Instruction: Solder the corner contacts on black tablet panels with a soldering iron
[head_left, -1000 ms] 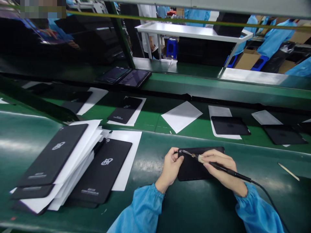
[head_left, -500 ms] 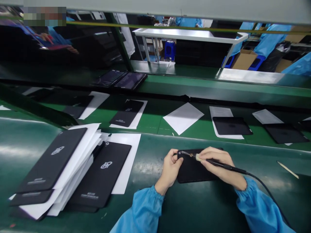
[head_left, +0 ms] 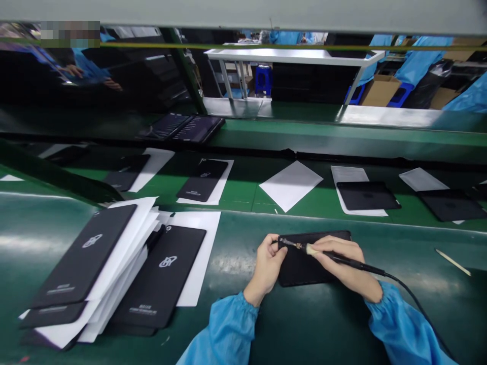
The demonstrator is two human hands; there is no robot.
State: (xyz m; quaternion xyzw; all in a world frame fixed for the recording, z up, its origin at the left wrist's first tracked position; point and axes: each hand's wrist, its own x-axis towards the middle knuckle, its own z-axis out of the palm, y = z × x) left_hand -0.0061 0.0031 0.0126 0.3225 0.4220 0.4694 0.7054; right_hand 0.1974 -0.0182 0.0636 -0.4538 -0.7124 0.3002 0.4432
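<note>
A black tablet cover (head_left: 304, 268) lies on the green bench in front of me, its rim standing up a little along the edges. My left hand (head_left: 269, 261) pinches its upper left corner between thumb and fingers. In my right hand (head_left: 344, 258) is a soldering iron (head_left: 342, 259), gripped like a pen by its pale collar and dark handle. The iron's metal tip points left at the same corner, close to my left fingers; whether it touches the cover I cannot tell. A black cord trails from the handle toward the lower right.
At left, a stack of black tablet covers (head_left: 89, 253) is interleaved with white sheets (head_left: 200, 258). Beyond the bench edge, a green strip (head_left: 243, 195) carries more covers (head_left: 367, 195) and a white sheet (head_left: 291, 186). A thin stick (head_left: 452, 262) lies at right. People in blue sleeves are farther back.
The view has shifted slightly. Covers and sheets on the green strip appear a little farther right. Both hands keep their hold, with the iron's tip still at the corner.
</note>
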